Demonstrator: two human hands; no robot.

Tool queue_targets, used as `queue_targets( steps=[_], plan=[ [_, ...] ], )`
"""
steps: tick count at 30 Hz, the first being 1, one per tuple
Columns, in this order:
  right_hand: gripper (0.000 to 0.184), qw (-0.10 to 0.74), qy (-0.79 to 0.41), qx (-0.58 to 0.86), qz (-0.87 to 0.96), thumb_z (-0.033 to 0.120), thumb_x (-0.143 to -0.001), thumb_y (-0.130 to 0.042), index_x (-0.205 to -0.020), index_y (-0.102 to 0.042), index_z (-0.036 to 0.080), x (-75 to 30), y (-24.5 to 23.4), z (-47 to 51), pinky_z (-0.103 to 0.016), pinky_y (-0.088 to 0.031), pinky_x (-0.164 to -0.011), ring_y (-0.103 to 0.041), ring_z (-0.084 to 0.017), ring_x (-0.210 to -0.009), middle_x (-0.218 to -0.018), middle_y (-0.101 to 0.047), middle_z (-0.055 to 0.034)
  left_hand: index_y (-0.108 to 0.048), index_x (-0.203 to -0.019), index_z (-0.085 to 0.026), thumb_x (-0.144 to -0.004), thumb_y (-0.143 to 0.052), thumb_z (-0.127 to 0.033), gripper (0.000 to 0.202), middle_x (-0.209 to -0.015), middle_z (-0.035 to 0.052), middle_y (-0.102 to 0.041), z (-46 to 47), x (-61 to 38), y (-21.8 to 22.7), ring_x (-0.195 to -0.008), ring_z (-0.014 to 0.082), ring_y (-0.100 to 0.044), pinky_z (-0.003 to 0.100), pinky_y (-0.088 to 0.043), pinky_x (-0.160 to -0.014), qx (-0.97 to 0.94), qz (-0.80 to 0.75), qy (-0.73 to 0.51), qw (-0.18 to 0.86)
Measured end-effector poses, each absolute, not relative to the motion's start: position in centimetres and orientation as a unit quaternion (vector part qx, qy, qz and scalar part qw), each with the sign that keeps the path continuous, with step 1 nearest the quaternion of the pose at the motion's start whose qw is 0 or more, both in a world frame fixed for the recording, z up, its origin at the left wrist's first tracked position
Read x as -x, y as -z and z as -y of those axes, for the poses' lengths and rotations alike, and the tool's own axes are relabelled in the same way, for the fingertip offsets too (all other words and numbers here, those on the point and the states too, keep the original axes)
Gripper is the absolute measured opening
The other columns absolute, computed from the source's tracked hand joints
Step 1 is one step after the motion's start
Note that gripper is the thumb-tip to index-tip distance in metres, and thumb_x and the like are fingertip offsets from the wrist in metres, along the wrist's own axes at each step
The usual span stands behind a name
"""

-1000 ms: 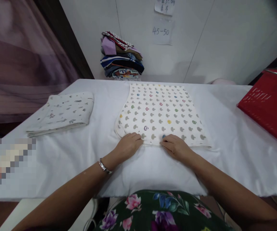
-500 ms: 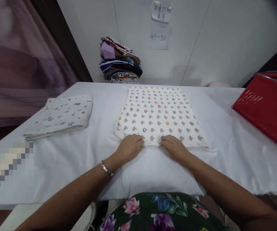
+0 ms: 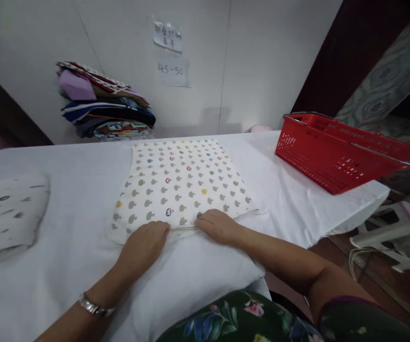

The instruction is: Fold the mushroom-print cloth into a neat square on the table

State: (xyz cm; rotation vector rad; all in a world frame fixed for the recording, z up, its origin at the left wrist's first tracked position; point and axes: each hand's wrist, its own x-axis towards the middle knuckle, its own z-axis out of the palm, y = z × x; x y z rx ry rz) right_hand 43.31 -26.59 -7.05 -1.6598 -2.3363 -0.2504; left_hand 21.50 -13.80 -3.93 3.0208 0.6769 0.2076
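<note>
A white folded cloth with a small mushroom print (image 3: 186,183) lies flat before me, its grey shapes mixed with a few coloured ones. My left hand (image 3: 147,244) is closed at its near edge, left of the middle, fingertips curled over the fabric. At the same edge, a little to the right, my right hand (image 3: 221,227) pinches the cloth. Between the hands the edge shows more than one layer, slightly apart. Both thumbs are hidden.
A second folded white cloth with grey motifs (image 3: 8,213) lies at the left. On the right stands a red plastic basket (image 3: 329,152). Several folded fabrics (image 3: 108,104) are piled by the wall. A white tablecloth (image 3: 80,190) covers the table; a stool (image 3: 397,232) stands beyond its right end.
The view has turned right, bringing the whole red basket and the stool into sight. Both hands stay at the cloth's near edge, where the layers now show a little apart.
</note>
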Motion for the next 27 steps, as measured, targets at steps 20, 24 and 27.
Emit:
queue_targets(
  steps=[20,24,27],
  plan=[
    [0.022,0.200,0.083,0.717,0.663,0.016,-0.090,-0.040,-0.104,-0.056,0.021,-53.3,6.1,35.3,-0.037,-0.048,-0.086,-0.059,-0.020,-0.101,-0.107,-0.064,-0.0067,-0.058,-0.101,-0.019,-0.089,-0.027,-0.018,0.033,-0.092,0.0065,-0.065,12.9,-22.1,3.9,-0.082,0.0198,-0.059,0.030,-0.041,-0.067,-0.960,-0.271,-0.015,0.071],
    [0.022,0.222,0.108,0.688,0.683,0.015,-0.090,-0.041,-0.103,-0.057,0.021,-53.0,6.2,35.1,-0.039,-0.048,-0.088,-0.056,-0.020,-0.108,-0.115,-0.062,-0.0077,-0.057,-0.102,-0.020,-0.090,-0.026,-0.024,0.034,-0.092,0.0072,-0.064,12.8,-22.1,4.0,-0.081,0.0203,-0.059,0.030,-0.040,-0.066,-0.955,-0.284,-0.018,0.080],
    [0.022,0.226,0.116,0.673,0.694,0.013,-0.090,-0.041,-0.102,-0.058,0.020,-52.9,6.2,34.6,-0.039,-0.048,-0.087,-0.056,-0.020,-0.108,-0.116,-0.061,-0.0088,-0.057,-0.104,-0.019,-0.090,-0.026,-0.025,0.035,-0.093,0.0076,-0.065,12.8,-22.1,4.2,-0.082,0.0207,-0.059,0.030,-0.041,-0.066,-0.954,-0.289,-0.017,0.084]
  ],
)
